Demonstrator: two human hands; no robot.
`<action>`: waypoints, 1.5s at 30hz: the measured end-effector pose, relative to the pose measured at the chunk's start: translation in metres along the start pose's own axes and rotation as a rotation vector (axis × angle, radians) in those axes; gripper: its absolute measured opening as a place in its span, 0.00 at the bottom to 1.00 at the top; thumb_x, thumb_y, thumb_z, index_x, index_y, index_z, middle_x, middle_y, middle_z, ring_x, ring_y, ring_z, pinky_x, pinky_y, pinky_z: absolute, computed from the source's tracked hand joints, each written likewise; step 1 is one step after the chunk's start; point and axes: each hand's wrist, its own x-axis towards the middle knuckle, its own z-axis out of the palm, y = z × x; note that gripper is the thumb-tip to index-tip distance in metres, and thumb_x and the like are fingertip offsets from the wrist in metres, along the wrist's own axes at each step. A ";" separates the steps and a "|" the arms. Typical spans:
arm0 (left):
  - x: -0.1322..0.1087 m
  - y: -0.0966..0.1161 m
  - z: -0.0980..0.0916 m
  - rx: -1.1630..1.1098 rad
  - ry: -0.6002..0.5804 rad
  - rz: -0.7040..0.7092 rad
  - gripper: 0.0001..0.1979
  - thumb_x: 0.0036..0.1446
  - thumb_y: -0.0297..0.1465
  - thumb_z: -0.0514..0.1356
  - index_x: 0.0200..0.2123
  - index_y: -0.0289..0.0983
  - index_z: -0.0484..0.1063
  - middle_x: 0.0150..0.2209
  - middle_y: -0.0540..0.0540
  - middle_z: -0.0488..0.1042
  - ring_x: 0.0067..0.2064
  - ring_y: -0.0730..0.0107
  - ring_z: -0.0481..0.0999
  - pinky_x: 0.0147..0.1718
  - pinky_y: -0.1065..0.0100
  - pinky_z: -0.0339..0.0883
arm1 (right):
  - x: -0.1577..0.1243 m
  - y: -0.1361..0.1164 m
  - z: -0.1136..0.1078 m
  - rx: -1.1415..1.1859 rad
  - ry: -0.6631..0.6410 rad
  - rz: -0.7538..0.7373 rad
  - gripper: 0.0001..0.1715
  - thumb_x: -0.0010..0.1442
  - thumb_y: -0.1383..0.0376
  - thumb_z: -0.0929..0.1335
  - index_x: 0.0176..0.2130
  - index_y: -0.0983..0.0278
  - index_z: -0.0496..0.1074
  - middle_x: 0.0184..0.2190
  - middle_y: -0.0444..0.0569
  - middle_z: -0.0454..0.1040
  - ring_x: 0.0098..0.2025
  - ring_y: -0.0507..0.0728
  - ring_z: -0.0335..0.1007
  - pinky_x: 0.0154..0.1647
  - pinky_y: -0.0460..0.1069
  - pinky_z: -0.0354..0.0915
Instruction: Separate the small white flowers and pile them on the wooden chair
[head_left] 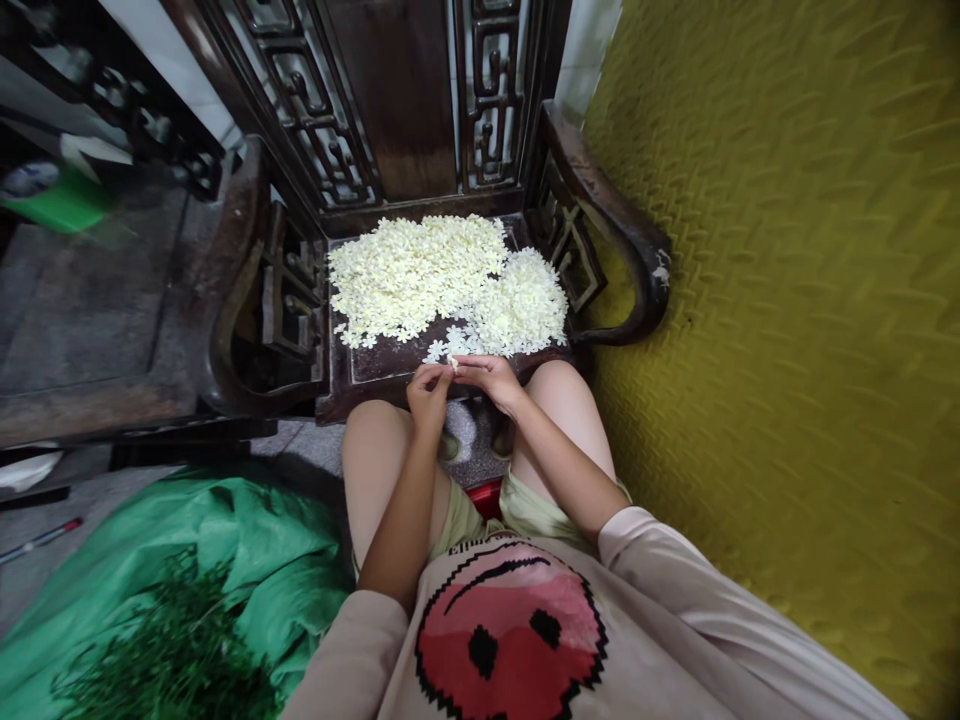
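Observation:
A dark carved wooden armchair stands in front of me, its seat heaped with several small white flower shapes. My left hand and my right hand meet at the seat's front edge, fingers pinched together on one small white flower piece between them. My knees sit just below the seat edge.
A yellow textured wall fills the right side. A green sheet with dark green stems lies on the floor at lower left. A dark low table stands to the left, with a green object on it.

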 end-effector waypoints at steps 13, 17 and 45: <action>0.001 -0.001 -0.001 -0.022 -0.001 -0.015 0.08 0.48 0.35 0.62 0.25 0.36 0.74 0.29 0.48 0.72 0.34 0.72 0.71 0.37 0.69 0.64 | 0.001 0.001 0.001 0.025 -0.016 -0.012 0.21 0.38 0.60 0.75 0.35 0.64 0.77 0.34 0.48 0.77 0.34 0.54 0.72 0.45 0.53 0.67; 0.000 -0.001 0.000 0.027 -0.008 0.008 0.08 0.49 0.35 0.61 0.26 0.36 0.74 0.29 0.48 0.72 0.34 0.71 0.71 0.37 0.68 0.65 | 0.002 0.002 0.002 -0.014 0.024 -0.024 0.21 0.37 0.59 0.75 0.34 0.64 0.77 0.33 0.48 0.77 0.33 0.55 0.73 0.42 0.54 0.68; -0.004 0.006 -0.002 0.261 -0.068 0.157 0.08 0.52 0.33 0.58 0.25 0.36 0.71 0.27 0.49 0.69 0.32 0.73 0.69 0.34 0.70 0.63 | 0.001 0.002 -0.003 -0.115 0.060 -0.075 0.16 0.35 0.58 0.75 0.24 0.64 0.73 0.25 0.46 0.74 0.27 0.54 0.70 0.36 0.53 0.68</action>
